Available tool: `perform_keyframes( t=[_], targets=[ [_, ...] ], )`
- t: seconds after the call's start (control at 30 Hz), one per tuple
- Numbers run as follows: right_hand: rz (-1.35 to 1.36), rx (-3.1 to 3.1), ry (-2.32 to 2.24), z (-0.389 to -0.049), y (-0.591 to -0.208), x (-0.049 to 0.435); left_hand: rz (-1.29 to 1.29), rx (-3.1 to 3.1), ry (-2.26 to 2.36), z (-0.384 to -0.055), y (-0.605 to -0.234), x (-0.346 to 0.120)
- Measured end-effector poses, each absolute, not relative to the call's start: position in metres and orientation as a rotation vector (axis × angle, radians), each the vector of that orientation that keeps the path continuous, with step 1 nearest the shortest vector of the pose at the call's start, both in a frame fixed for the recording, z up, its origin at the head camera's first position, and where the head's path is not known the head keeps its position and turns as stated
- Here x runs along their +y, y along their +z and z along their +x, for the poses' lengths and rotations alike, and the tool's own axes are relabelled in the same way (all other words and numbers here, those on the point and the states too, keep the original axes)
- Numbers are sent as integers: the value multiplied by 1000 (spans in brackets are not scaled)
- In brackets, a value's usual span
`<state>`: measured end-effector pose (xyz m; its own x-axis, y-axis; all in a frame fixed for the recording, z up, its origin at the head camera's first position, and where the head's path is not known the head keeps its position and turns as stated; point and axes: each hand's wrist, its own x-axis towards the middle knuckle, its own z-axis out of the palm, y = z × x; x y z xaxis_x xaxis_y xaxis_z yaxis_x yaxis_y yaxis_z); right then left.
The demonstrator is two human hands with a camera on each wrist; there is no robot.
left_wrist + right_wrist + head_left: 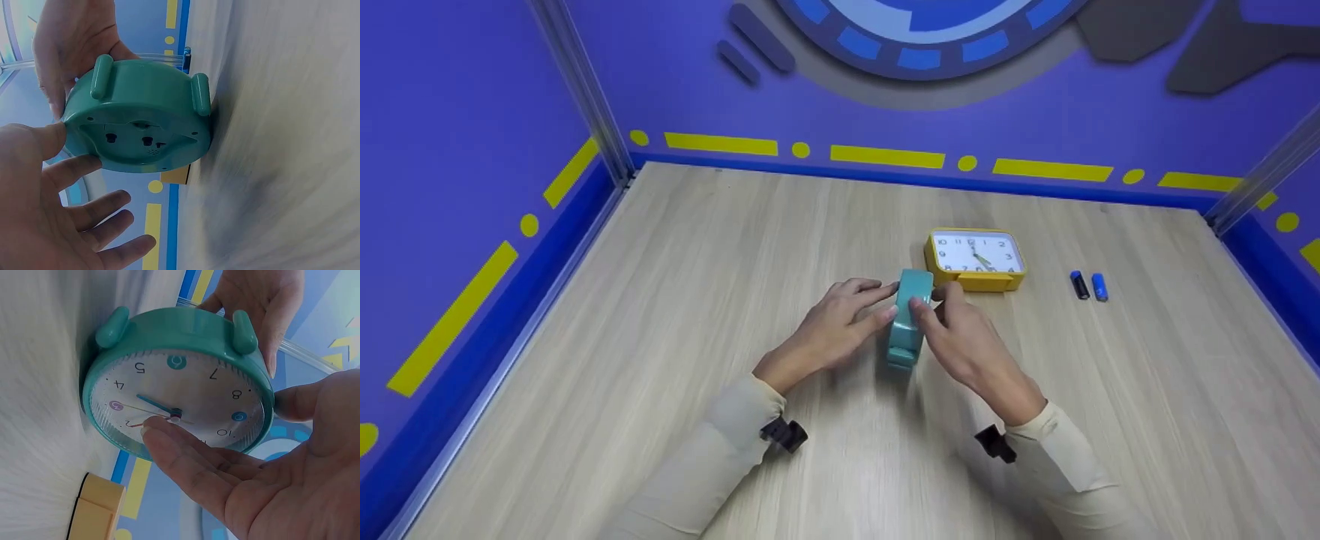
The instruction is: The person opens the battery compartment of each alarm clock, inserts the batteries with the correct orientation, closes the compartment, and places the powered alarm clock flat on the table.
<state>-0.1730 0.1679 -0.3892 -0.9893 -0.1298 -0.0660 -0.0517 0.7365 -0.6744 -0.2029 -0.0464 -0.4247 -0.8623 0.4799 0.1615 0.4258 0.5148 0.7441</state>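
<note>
A round teal alarm clock [911,315] stands on its rim between both hands, its two stubby feet turned toward me. My left hand [832,326] holds its edge on the back side with thumb and index finger; the other fingers spread loosely. On the dial side, my right hand [967,341] grips it, thumb on the rim and fingertips over the glass. The clock's back [135,143] shows small black knobs in a recess. Numbers and coloured hands show on its white dial [197,391]. Whether the lower rim touches the table is hard to tell.
Just behind the right hand, a yellow rectangular clock [975,259] lies face up. Two small batteries, one black and blue [1079,285] and one blue [1100,287], lie farther right on the wooden table [720,247]. Blue-purple panels border the table's back and sides.
</note>
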Motion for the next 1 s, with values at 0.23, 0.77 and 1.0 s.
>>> perform_keyframes(
  t=[0.23, 0.77, 1.0],
  targets=[
    [-166, 2779, -1153, -175, -390, 172, 760, 2631, 1304, -203, -427, -46],
    [-179, 2614, -1346, -174, -385, 176, 550, 2648, 1279, -205, -439, -42],
    [-313, 2780, -1148, -170, -378, 178, 466, 2609, 1206, -202, -444, -38]
  ],
)
